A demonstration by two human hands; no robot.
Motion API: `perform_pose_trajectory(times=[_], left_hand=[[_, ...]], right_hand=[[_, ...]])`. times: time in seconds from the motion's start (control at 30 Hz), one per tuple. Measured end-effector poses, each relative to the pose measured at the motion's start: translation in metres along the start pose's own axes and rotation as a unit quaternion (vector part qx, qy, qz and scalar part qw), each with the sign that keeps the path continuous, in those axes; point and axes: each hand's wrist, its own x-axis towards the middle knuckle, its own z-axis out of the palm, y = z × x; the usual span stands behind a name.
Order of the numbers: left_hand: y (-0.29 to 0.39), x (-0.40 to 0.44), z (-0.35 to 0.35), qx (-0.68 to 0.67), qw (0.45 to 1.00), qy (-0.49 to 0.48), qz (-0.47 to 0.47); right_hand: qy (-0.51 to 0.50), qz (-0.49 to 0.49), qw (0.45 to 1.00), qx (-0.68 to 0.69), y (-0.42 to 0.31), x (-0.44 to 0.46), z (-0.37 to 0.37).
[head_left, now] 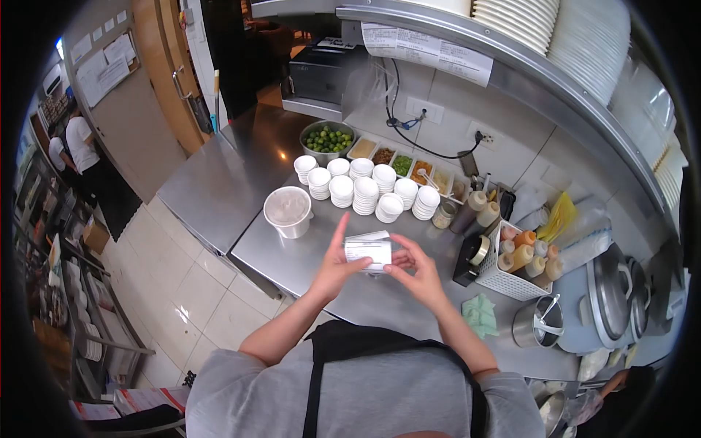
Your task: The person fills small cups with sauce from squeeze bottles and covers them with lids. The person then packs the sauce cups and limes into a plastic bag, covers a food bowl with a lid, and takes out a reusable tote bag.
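Above the steel counter, a small white printed label or packet [369,252] is held between my two hands. My left hand [338,259] grips its left side with the thumb across the front, index finger pointing up. On the right side, my right hand [414,269] has its thumb at the label's lower right edge and its other fingers spread behind. A white strip shows along the top; what lies behind the label is hidden. Stacks of small white cups [366,193] stand beyond my hands, and a lidded white tub [288,209] is to their left.
Beyond the cups are a bowl of green limes [327,139] and ingredient trays [401,164]. At right are a white basket of sauce bottles [504,274], a green cloth [480,314] and a metal pot [527,323]. Two people stand at far left; another person's arm shows at lower right.
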Motion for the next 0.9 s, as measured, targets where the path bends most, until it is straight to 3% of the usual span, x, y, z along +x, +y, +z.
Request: perform_pose_trajectory(times=[0.07,0.1,0.13,0.17,0.27,0.3,0.37,0.4,0.47,0.57,0.63,0.67,0.73,0.9], left_hand=[[-0.021,0.0,0.003,0.087,0.995,-0.043,-0.034],[-0.034,-0.003,0.001,0.088,0.994,-0.051,-0.042],[-0.046,-0.002,0.0,-0.071,0.986,-0.044,-0.144],[-0.059,0.003,0.001,-0.22,0.942,-0.038,-0.252],[-0.085,0.033,0.013,-0.29,0.886,-0.086,-0.351],[-0.091,0.044,0.022,-0.332,0.852,-0.102,-0.391],[-0.107,0.05,0.048,-0.112,0.942,-0.079,-0.307],[-0.113,0.051,0.06,-0.095,0.943,-0.094,-0.306],[-0.129,0.062,0.073,-0.096,0.94,-0.138,-0.298],[-0.159,0.086,0.089,-0.075,0.937,-0.179,-0.292],[-0.157,0.077,0.117,-0.027,0.912,-0.267,-0.31],[-0.15,0.061,0.142,-0.026,0.89,-0.305,-0.337],[-0.132,0.006,0.177,0.038,0.852,-0.444,-0.275],[-0.151,-0.104,0.184,0.086,0.561,-0.757,-0.322]], right_hand=[[0.061,0.011,0.988,0.144,0.019,-0.014,0.007],[0.071,0.015,0.987,0.145,0.021,-0.022,0.008],[0.074,0.01,0.982,0.171,0.023,-0.029,0.006],[0.086,0.003,0.977,0.196,0.023,-0.036,0.002],[0.134,0.01,0.973,0.185,0.021,-0.066,-0.01],[0.198,0.017,0.963,0.182,0.018,-0.078,-0.016],[0.194,0.048,0.978,0.065,0.017,-0.106,-0.026],[0.259,0.061,0.962,0.063,0.021,-0.123,-0.025],[0.274,0.083,0.958,0.034,0.026,-0.153,-0.024],[0.409,0.092,0.908,0.013,0.029,-0.211,-0.01],[0.522,0.11,0.846,0.015,0.025,-0.251,0.012],[0.573,0.116,0.81,-0.036,0.028,-0.265,0.023],[0.639,0.137,0.755,-0.057,0.02,-0.297,0.047],[0.741,0.162,0.651,-0.032,-0.009,-0.335,0.114]])
